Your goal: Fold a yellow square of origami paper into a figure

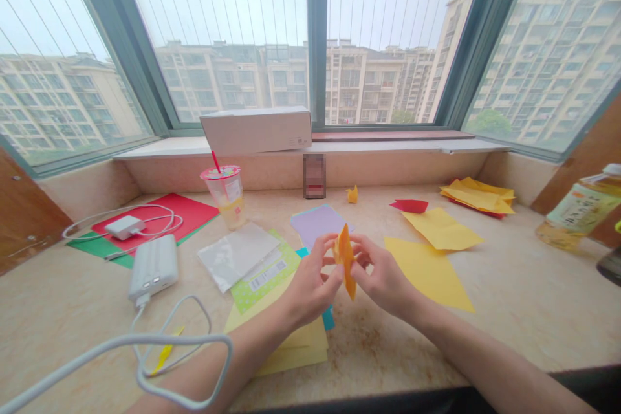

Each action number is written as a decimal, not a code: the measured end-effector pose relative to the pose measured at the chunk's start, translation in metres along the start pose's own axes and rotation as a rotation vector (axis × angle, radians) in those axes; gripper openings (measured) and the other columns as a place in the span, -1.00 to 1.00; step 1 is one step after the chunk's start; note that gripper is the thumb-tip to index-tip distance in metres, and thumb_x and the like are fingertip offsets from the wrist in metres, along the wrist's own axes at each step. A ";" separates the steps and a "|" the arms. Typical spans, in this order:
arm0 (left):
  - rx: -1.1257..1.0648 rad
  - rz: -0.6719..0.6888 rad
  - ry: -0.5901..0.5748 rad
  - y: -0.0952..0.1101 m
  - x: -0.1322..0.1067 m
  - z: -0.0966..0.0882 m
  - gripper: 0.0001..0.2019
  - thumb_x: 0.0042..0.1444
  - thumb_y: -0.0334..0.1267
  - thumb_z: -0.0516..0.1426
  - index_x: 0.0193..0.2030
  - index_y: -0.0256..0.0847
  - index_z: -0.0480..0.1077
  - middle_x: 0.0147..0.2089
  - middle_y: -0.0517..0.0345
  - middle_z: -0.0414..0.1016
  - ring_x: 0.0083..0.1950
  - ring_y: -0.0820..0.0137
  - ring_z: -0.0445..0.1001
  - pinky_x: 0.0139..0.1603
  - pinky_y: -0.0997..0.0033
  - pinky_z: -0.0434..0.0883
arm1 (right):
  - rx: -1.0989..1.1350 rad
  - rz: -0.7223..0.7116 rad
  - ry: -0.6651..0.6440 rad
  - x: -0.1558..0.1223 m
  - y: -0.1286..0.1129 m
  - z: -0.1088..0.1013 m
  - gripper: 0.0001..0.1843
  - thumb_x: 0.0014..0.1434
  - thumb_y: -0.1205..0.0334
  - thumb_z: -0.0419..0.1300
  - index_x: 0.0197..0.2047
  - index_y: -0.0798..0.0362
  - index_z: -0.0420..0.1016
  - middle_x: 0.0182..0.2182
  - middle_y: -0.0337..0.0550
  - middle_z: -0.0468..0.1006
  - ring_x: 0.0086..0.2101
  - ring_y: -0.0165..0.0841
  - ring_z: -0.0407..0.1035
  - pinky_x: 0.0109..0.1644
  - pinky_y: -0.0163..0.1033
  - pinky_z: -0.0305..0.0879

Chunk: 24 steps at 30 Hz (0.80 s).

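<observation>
Pinching a folded orange paper (pixel 346 259) at frame centre, left hand (pixel 310 284) and right hand (pixel 383 275) both grasp it.

Single head-worn view, forward and down, close over the counter (pixel 509 284), perhaps slightly wide-angled, windows (pixel 218 32) beyond.

Bright, soft daylight floods in from the far window (pixel 310 39) onto the desk (pixel 509 297); shadows are faint. Wide-angle distortion bends the edges, and the sky is washed out.

Bottle (pixel 585 207) cut by right edge; card (pixel 314 176) blurred.
</observation>
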<state>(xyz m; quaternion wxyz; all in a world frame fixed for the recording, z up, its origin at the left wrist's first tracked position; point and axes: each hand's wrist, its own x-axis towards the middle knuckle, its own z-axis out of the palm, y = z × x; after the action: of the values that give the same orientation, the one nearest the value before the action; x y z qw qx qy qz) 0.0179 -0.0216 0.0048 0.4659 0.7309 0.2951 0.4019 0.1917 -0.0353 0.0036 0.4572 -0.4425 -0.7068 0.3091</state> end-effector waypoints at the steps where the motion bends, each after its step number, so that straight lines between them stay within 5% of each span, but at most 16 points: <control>1: -0.001 -0.007 0.014 0.000 0.000 0.002 -0.60 0.29 -0.23 0.08 0.23 -0.08 0.10 0.26 -0.12 0.33 0.09 0.17 0.53 -0.26 0.40 0.56 | -0.049 -0.011 0.020 0.000 0.001 0.001 -0.59 0.18 0.38 0.14 0.11 -0.02 0.37 -0.30 -0.21 0.61 -0.41 -0.36 0.47 -0.33 -0.28 0.37; 9: -0.011 -0.009 0.100 -0.005 0.000 0.011 -0.61 0.25 -0.22 0.13 0.16 -0.11 0.12 0.14 -0.10 0.39 0.07 0.17 0.52 -0.39 0.47 0.55 | -0.172 -0.114 0.055 -0.004 0.003 0.006 -0.69 0.24 0.33 0.13 0.06 -0.04 0.35 -0.34 -0.25 0.62 -0.42 -0.37 0.45 -0.40 -0.35 0.30; 13: -0.010 0.066 0.126 -0.007 0.000 0.006 -0.65 0.27 -0.36 0.04 0.18 -0.11 0.16 0.27 -0.13 0.34 0.05 0.23 0.54 -0.09 0.28 0.54 | -0.111 -0.103 0.106 -0.004 0.002 0.003 -0.78 0.32 0.17 0.10 0.01 -0.03 0.37 -0.34 -0.22 0.63 -0.36 -0.32 0.50 -0.36 -0.32 0.32; 17: 0.080 0.102 0.186 -0.005 0.001 0.000 -0.59 0.19 -0.51 0.03 0.14 -0.09 0.31 0.31 0.01 0.36 0.25 0.23 0.39 0.24 0.22 0.29 | 0.092 -0.058 0.177 -0.001 0.005 0.001 -0.91 0.25 0.21 0.16 -0.16 -0.03 0.40 -0.32 -0.23 0.58 -0.29 -0.32 0.49 -0.24 -0.30 0.35; 24: -0.108 0.112 0.143 -0.003 0.001 -0.006 -0.76 0.25 -0.37 0.06 0.01 -0.17 0.45 -0.07 0.08 0.58 -0.09 0.32 0.52 -0.05 0.40 0.41 | 0.432 0.052 0.174 0.002 0.002 -0.005 -0.91 0.12 0.32 0.22 -0.25 0.00 0.49 -0.35 -0.25 0.58 -0.36 -0.40 0.43 -0.32 -0.37 0.31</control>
<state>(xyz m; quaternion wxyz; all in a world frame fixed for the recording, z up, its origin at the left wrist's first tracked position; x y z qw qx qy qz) 0.0127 -0.0173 0.0041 0.4592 0.6895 0.2645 0.4938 0.1963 -0.0322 0.0044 0.5925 -0.3776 -0.5704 0.4255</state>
